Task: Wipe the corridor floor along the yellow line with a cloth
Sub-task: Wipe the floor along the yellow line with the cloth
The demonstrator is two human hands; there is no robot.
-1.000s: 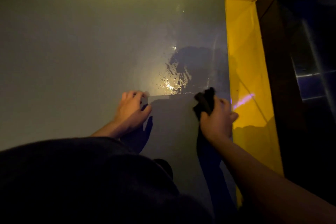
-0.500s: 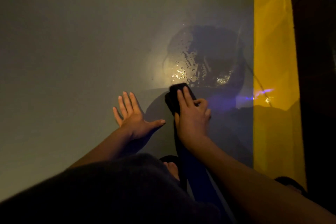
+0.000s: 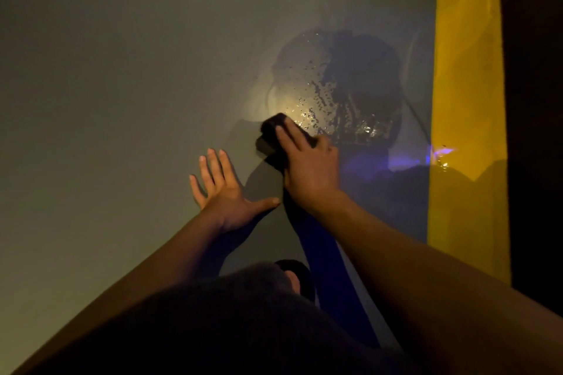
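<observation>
While the right hand (image 3: 307, 167) presses a dark, bunched cloth (image 3: 272, 138) flat onto the grey, glossy corridor floor (image 3: 122, 100), fingers laid over the top of the wad and thumb hidden, the left hand (image 3: 224, 192) lies released beside it, palm down, fingers spread, holding nothing and apparently serving as a brace. The cloth sits at the near left edge of a wet, speckled patch (image 3: 344, 94) that extends ahead and to the right of it. The broad yellow painted line (image 3: 466, 100) runs away from the person along the far right, well apart from the cloth, its long axis roughly parallel to the right forearm. Judgement: the wet patch lies between cloth and line, so the coming stroke falls to the right hand, travelling forward and rightward.
</observation>
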